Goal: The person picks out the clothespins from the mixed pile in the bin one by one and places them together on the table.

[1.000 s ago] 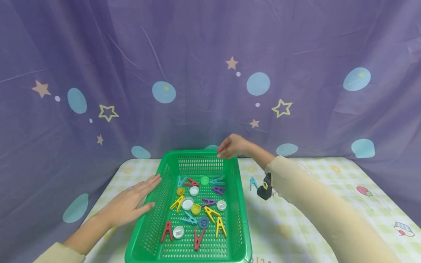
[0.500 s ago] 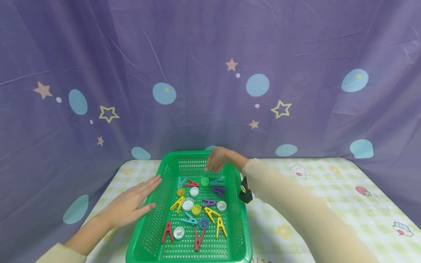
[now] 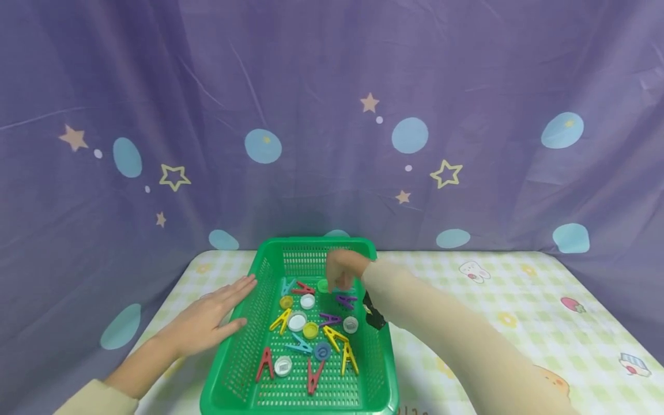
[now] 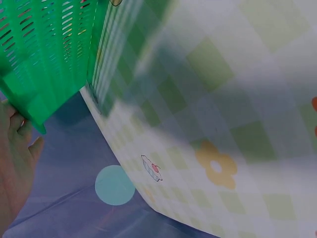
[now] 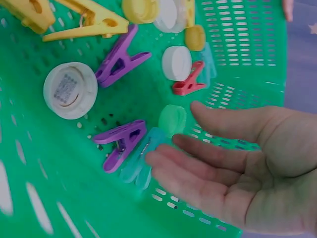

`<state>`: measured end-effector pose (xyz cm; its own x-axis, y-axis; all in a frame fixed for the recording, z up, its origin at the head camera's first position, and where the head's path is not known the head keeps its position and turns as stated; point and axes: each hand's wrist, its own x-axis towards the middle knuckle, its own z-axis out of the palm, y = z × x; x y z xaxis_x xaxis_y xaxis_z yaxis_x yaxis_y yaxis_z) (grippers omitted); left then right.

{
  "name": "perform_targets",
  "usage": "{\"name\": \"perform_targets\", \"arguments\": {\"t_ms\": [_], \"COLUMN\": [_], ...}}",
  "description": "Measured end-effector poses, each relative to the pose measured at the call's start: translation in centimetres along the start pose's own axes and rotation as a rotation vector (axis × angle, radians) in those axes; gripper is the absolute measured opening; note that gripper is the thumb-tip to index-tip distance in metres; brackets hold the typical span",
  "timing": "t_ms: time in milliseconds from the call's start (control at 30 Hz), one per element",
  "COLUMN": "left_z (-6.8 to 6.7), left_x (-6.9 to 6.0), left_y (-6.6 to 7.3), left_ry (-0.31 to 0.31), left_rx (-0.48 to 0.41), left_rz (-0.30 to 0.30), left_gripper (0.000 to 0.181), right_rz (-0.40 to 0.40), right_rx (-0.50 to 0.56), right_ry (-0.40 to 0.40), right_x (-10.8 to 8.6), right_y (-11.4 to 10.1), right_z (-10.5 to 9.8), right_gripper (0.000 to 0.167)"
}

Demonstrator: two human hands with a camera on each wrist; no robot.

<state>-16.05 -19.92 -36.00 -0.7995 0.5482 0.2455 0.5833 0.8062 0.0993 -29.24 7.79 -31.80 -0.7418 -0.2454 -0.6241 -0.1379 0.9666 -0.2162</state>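
My right hand [image 3: 344, 270] is down inside the green basket [image 3: 388, 369], over its back right part. In the right wrist view the hand [image 5: 233, 163] has its thumb apart from the extended fingers, with nothing between them. Its fingertips overlap a blue clothespin [image 5: 133, 166], and whether they touch cannot be told. A green cap [image 5: 172, 121] and a purple clothespin [image 5: 121, 141] lie close by. My left hand [image 3: 207, 320] rests with straight fingers on the basket's left rim; the left wrist view shows that hand [image 4: 15, 158] at the rim [image 4: 34, 124].
Inside the basket lie several clothespins, among them a red one [image 3: 314, 377] and a yellow one [image 3: 349, 358], and several caps, such as a white one [image 3: 283, 366] and a dark blue one [image 3: 322, 351]. A checked cloth [image 3: 425, 369] covers the table; a purple curtain [image 3: 321, 69] hangs behind.
My right hand has moved left and down from the basket's back right rim into the basket. The blue clothespin seen on the cloth earlier is out of sight. My left hand stays.
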Motion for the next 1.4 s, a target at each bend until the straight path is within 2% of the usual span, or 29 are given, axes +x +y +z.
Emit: {"name": "perform_targets", "arguments": {"t_ms": [200,367,500,667,800,933,1033,1233,1400], "left_z": [0.2,0.2,-0.1,-0.2,0.0,0.2,0.3,0.3,0.4], "left_x": [0.2,0.3,0.3,0.3,0.2,0.1,0.0,0.0,-0.1], "left_y": [0.1,0.1,0.1,0.1,0.0,0.0,0.0,-0.1,-0.1], "left_ry": [0.007,0.007,-0.002,0.002,0.007,0.008,0.011,0.016,0.020], "left_rx": [-0.008,-0.018,-0.027,-0.030,-0.036,-0.043,-0.043,-0.042,-0.043], "left_rz": [0.007,0.009,0.001,-0.005,-0.008,-0.012,-0.013,-0.016,-0.020], "left_gripper": [0.067,0.067,0.068,0.068,0.068,0.068,0.068,0.068,0.068], "right_rz": [0.153,0.221,0.202,0.151,0.175,0.185,0.204,0.252,0.230], "right_rx": [-0.081,-0.047,0.010,0.028,-0.050,-0.182,-0.250,-0.181,-0.161], "right_ry": [-0.047,-0.094,-0.099,-0.030,0.034,0.059,0.039,-0.011,-0.025], "right_x": [0.6,0.7,0.8,0.7,-0.4,-1.0,-0.7,1.0,1.8], "right_y": [-0.7,-1.1,-1.2,-1.4,-2.5,-3.2,-3.5,-3.4,-2.9], "right_z": [1.0,1.4,1.5,2.0,2.8,3.6,3.8,3.7,3.8], "right_gripper": [0.019,0.022,0.022,0.018,0.017,0.015,0.015,0.010,0.010]}}
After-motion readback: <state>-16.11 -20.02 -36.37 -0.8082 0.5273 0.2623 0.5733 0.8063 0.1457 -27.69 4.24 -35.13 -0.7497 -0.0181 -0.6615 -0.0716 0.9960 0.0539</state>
